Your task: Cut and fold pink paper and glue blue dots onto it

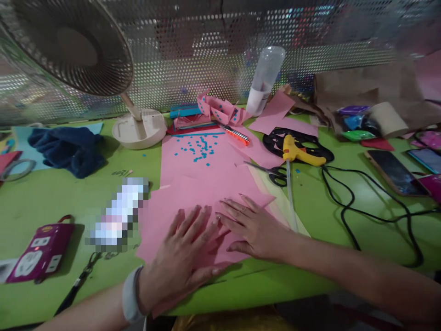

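Observation:
Both my hands lie flat on a pink paper sheet (193, 184) spread over the green table (69, 193). My left hand (179, 257), with a grey band at the wrist, presses the paper's near edge, fingers stretched forward. My right hand (250, 225) rests just right of it, fingers spread and pointing left, the fingertips of both hands almost touching. Neither hand holds anything. Small blue paper bits (200, 149) are scattered on the far part of the pink sheet.
A yellow glue gun (299, 152) with black cord (361, 202), scissors (272, 174) and an orange cutter (236, 134) lie beyond the paper. A fan (79, 50) stands back left, a blue cloth (69, 147) and a magenta power strip (41, 253) at left. Phones (394, 172) lie right.

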Available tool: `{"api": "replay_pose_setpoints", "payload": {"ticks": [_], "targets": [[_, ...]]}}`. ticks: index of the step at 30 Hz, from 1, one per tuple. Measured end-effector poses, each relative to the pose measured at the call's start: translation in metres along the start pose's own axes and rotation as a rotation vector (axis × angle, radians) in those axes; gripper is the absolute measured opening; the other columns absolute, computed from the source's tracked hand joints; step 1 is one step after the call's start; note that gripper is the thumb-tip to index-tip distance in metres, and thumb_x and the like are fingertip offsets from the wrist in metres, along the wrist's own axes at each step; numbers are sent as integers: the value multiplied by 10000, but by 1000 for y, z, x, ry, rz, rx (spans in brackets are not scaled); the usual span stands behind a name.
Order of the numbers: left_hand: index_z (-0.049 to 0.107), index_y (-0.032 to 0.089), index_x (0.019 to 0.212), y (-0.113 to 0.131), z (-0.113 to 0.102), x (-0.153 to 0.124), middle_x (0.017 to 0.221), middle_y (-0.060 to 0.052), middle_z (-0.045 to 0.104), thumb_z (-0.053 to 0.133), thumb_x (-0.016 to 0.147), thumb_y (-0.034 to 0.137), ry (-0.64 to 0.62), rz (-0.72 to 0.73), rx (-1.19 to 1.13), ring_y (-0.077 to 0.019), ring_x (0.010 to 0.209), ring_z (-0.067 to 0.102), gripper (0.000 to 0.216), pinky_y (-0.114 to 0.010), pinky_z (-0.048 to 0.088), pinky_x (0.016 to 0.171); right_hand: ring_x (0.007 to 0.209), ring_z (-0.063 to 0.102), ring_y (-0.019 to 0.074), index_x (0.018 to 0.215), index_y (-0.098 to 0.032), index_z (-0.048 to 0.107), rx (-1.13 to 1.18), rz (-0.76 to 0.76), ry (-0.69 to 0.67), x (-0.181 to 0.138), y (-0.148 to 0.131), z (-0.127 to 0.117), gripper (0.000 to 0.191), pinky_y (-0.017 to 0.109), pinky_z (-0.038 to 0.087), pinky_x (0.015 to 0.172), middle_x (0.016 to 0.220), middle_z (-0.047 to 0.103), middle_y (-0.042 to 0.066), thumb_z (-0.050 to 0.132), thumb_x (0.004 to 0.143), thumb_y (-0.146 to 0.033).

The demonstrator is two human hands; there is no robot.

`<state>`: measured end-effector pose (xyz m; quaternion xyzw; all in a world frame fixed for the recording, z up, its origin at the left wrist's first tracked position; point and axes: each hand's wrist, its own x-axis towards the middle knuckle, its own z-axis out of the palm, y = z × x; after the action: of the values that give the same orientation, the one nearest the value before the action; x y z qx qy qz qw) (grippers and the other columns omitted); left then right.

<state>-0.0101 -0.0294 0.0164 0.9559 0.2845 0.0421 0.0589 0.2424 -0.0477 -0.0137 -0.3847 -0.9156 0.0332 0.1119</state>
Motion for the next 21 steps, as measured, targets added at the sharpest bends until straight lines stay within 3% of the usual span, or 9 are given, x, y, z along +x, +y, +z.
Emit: {"api": "replay_pose_setpoints", "payload": {"ticks": [12,21], "targets": [[62,232,1550,-12,3,-3,1595,-107,197,409,879,674,30,-2,-70,-329,1462,191,875,-533,225,1158,1440,271,301,1435,-129,429,43,71,30,4,-2,-1,672,581,269,1140,1504,386,178,389,944,-586],[135,258,1545,-10,5,-3,1587,-93,230,427,863,688,28,-13,-33,-331,1455,217,858,-528,221,1163,1421,307,318,1426,-97,439,30,92,40,4,-4,-1,686,567,290,1134,1495,393,201,400,941,-581]]}}
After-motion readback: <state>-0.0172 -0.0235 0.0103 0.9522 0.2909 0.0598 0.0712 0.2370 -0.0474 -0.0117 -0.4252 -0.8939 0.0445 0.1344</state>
